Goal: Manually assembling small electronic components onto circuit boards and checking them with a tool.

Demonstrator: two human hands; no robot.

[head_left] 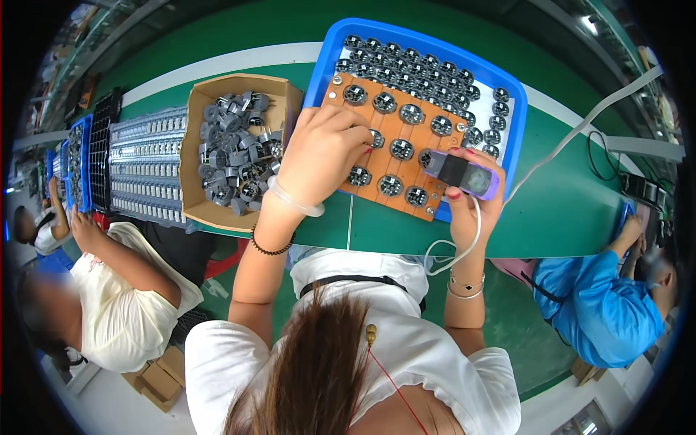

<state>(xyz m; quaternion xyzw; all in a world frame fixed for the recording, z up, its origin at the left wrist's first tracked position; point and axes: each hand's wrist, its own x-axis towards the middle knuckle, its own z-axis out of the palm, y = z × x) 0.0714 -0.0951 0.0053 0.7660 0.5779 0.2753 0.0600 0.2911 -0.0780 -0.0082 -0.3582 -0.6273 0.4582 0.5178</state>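
An orange-brown fixture board [424,138] lies tilted over the front of a blue tray [516,123]. Rows of small round black circuit boards [391,185] sit in its recesses. My left hand [326,148] is over the board's left part, fingers curled together with the tips at a round piece in the middle row. Whatever those fingers pinch is hidden. In my right hand [482,181] is a small purple handheld device [464,174] with a dark window and a white cord. Its far end hangs over the board's right side, by the end of the middle row.
Left of the tray, a cardboard box [190,163] holds many grey cylindrical parts [232,145]. Farther left lie trays of pale parts [148,163]. A white cable [573,134] crosses the green table at the right. Co-workers sit on both sides, in white [130,304] and blue [602,304].
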